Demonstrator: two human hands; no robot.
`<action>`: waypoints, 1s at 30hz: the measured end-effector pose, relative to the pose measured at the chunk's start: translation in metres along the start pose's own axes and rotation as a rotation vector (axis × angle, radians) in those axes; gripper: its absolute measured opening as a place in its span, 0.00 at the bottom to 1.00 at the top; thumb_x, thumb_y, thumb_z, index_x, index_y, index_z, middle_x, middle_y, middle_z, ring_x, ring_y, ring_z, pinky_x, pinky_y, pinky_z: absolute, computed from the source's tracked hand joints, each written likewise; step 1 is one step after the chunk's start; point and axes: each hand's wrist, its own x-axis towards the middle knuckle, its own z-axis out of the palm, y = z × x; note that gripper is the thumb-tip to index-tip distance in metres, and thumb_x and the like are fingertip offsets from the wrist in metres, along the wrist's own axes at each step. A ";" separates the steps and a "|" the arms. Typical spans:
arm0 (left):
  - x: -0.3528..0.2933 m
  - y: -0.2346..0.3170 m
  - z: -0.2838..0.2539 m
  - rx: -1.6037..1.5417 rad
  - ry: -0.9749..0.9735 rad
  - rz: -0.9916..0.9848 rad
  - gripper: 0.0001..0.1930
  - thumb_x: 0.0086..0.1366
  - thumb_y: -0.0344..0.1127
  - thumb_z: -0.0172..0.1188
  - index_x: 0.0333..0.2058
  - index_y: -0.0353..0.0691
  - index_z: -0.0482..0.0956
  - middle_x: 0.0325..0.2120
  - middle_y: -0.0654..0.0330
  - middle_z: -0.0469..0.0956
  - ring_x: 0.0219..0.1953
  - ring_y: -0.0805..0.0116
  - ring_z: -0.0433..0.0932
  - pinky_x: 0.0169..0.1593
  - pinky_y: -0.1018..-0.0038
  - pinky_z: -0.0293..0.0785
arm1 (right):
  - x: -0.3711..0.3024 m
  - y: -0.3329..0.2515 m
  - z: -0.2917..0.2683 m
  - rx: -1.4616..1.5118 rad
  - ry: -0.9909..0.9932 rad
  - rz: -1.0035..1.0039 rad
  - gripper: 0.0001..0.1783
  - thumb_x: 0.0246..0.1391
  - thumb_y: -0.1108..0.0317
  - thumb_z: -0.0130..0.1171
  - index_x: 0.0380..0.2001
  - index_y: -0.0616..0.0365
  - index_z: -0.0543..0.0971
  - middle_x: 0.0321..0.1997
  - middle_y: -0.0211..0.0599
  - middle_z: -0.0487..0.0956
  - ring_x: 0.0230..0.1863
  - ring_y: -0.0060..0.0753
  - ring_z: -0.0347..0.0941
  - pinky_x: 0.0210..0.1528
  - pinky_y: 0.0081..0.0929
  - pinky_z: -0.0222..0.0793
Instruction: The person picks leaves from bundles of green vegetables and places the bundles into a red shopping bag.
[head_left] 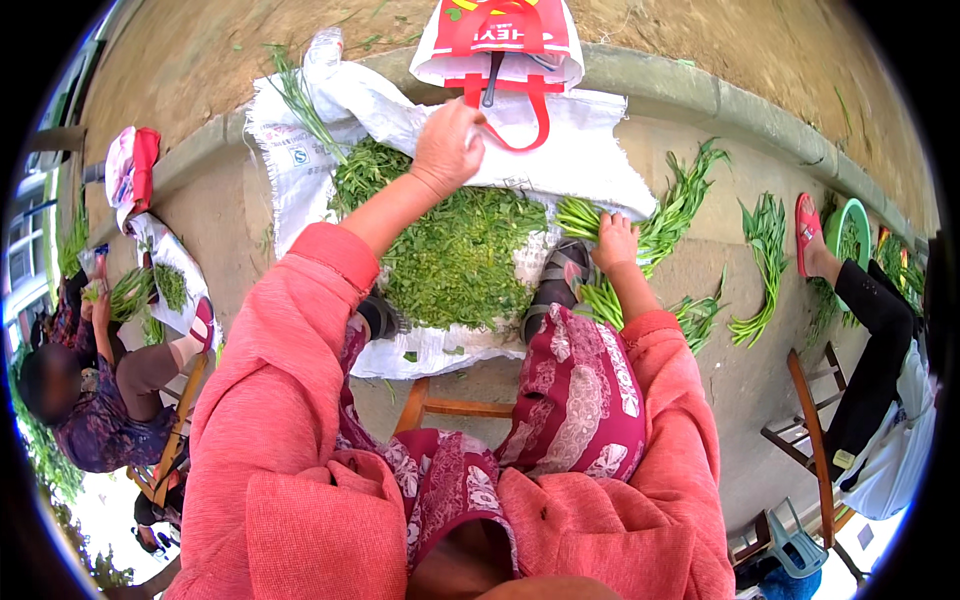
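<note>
Sorting green stalks over a white woven sack

The left hand (447, 146) reached, fingers curled loosely on nothing, past the heap of chopped greens (455, 255) toward a red bag (497, 40); the right hand (613, 241) closed on a bundle of green stalks (590, 222), apparently gathering; lifting it looked next.

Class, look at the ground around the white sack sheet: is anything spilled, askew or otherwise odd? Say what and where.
Mostly tidy. The chopped greens sit heaped on the white woven sheet, but a few bits have scattered at its near edge. The sheet lies rumpled, its far corner riding up over the kerb. Nothing looks damaged.
</note>
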 end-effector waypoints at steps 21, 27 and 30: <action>-0.081 0.046 0.035 -0.096 -0.314 0.012 0.09 0.45 0.26 0.54 0.29 0.42 0.70 0.26 0.58 0.69 0.33 0.57 0.69 0.37 0.66 0.64 | 0.005 0.015 0.017 0.007 0.104 -0.118 0.17 0.34 0.72 0.58 0.34 0.55 0.74 0.41 0.41 0.70 0.49 0.44 0.64 0.56 0.50 0.55; -0.088 0.039 0.037 -0.090 -0.343 -0.002 0.08 0.45 0.26 0.54 0.27 0.42 0.69 0.25 0.59 0.69 0.33 0.58 0.69 0.37 0.66 0.63 | 0.014 0.019 0.012 0.082 0.049 -0.178 0.15 0.34 0.72 0.56 0.32 0.55 0.74 0.38 0.41 0.75 0.46 0.43 0.68 0.49 0.44 0.60; -0.090 0.038 0.039 -0.090 -0.355 -0.007 0.07 0.45 0.26 0.54 0.26 0.42 0.69 0.24 0.60 0.69 0.32 0.59 0.69 0.36 0.66 0.63 | 0.018 0.022 0.016 0.095 0.017 -0.138 0.15 0.35 0.72 0.56 0.33 0.55 0.73 0.38 0.41 0.76 0.46 0.43 0.68 0.47 0.43 0.62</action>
